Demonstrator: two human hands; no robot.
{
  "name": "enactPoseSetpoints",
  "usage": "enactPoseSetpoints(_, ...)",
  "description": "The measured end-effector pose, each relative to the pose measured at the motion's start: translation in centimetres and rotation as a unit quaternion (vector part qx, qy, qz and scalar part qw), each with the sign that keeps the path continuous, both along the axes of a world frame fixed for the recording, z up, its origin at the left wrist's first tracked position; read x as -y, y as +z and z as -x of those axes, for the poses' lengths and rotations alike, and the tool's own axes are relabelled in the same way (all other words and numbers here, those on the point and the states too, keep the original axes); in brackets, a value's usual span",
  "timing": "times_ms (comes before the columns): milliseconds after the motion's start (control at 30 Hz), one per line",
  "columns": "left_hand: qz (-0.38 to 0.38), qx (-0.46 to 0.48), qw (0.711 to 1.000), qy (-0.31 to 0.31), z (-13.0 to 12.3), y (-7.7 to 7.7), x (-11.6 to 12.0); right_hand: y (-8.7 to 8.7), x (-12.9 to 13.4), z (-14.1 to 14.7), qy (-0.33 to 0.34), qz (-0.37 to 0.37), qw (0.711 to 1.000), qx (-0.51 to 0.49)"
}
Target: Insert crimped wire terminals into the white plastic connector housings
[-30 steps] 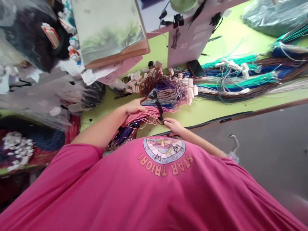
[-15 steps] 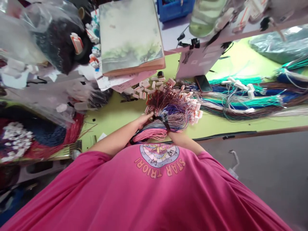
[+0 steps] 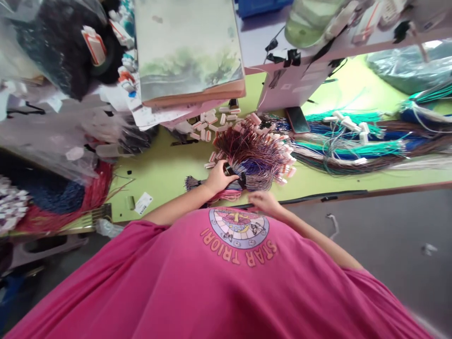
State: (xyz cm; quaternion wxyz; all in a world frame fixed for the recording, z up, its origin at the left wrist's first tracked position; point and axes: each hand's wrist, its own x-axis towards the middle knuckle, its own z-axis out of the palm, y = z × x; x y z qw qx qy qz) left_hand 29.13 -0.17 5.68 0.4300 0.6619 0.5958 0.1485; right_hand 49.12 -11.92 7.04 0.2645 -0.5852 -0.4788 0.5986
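Note:
A thick bundle of thin wires (image 3: 259,165) in brown, purple, grey and pink lies before me, with white connectors at its far and right ends. A black tape band (image 3: 242,181) goes around its middle. My left hand (image 3: 218,179) rests on the bundle's left side, closed around a black roll of tape (image 3: 229,168). Close to my body, my right hand (image 3: 263,201) is at the bundle's near edge, just right of the band. Its fingers are loosely bent and somewhat apart, and I see nothing in them.
Loose white connectors (image 3: 206,125) lie beyond the bundle. More wires (image 3: 349,136) and a dark phone (image 3: 297,120) are to the right. A book (image 3: 190,52) and a jar (image 3: 310,23) stand on the shelf above. Red and blue wires (image 3: 70,193) lie left.
My right hand has come out from under the bundle toward my body. My left hand has moved onto the bundle's top, and the tape roll shows more clearly. The view has shifted slightly.

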Motion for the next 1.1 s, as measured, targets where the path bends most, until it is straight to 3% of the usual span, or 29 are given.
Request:
enactPoseSetpoints(167,-0.084,-0.009,0.987,-0.133,0.0,-0.5,2.3,1.2,-5.3,2.5,-0.057,0.017,0.995,-0.081)
enactPoseSetpoints(267,-0.053,-0.045,0.983,-0.167,0.6,-0.8,2.8,1.2,-6.6,3.4,-0.059,0.041,0.992,-0.105)
enactPoseSetpoints(400,0.072,-0.157,0.966,-0.190,0.7,-0.4,2.1,-0.4,-2.3,1.1,-0.092,0.076,0.989,-0.085)
enactPoseSetpoints(533,0.099,-0.175,0.959,-0.202,-0.5,0.0,1.2,-3.6,2.2,0.0,-0.095,0.123,0.987,-0.042)
enactPoseSetpoints(667,0.073,-0.215,0.957,-0.179,-3.0,0.0,1.9,-6.3,2.0,1.4,-0.056,0.122,0.990,-0.037)
enactPoseSetpoints(767,0.059,-0.253,0.956,-0.140,-4.5,-0.3,2.9,-7.2,1.2,1.4,-0.034,0.124,0.991,-0.048)
enactPoseSetpoints(933,0.050,-0.282,0.952,-0.107,-5.1,-0.9,3.6,-6.3,1.5,0.1,-0.009,0.100,0.991,-0.083)
enactPoseSetpoints(1033,0.043,-0.293,0.951,-0.092,-5.3,-1.2,3.6,-4.1,1.9,-1.6,0.020,0.062,0.993,-0.096)
enactPoseSetpoints(1100,0.040,-0.305,0.948,-0.080,-5.6,-1.3,3.5,-2.2,2.2,-4.4,0.054,0.034,0.993,-0.104)
